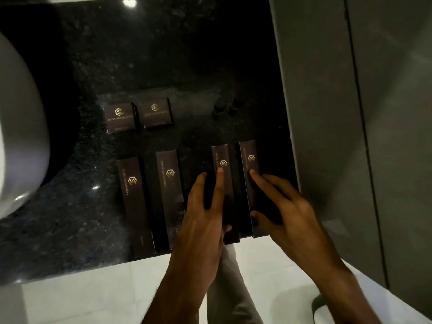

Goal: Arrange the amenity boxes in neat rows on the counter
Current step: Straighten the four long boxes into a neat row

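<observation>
Several long dark amenity boxes with gold logos lie side by side near the front edge of the black granite counter (93, 230). The leftmost long box (134, 204) and the second long box (169, 192) lie untouched. My left hand (203, 220) grips the third long box (222, 174), fingers on top and thumb under its near end. My right hand (282, 206) holds the fourth long box (249, 174), fingertips on its top and thumb at its side. Two small square boxes (120, 116) (155, 112) sit side by side further back.
A white basin (18, 136) bulges in at the left. A grey wall (339, 113) closes the right side of the counter. Two small dark bottles (225, 105) stand behind the long boxes. White floor tiles (93, 300) lie below the counter's front edge.
</observation>
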Tool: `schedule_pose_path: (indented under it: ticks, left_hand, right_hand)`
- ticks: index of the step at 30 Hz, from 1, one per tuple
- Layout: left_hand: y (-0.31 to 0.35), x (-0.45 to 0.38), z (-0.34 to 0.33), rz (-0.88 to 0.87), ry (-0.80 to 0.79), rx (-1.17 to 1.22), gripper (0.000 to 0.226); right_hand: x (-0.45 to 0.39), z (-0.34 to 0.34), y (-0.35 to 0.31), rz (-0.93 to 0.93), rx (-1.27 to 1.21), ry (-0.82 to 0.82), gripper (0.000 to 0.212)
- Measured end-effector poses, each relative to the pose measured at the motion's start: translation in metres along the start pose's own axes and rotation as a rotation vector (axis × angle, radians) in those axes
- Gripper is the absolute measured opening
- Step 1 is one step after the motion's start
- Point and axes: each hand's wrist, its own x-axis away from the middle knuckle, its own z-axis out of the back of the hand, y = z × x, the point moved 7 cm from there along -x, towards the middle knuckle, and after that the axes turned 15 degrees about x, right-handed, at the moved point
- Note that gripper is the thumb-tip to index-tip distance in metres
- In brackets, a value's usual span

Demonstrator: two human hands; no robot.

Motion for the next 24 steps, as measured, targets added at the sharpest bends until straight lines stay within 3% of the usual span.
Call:
schedule_pose_path:
  ticks: [24]
  left_hand:
    - [0.01, -0.005, 0.014, 0.006, 0.016, 0.113, 0.104]
  right_hand:
    - [0.001, 0.015, -0.005, 0.061, -0.039, 0.061, 0.072]
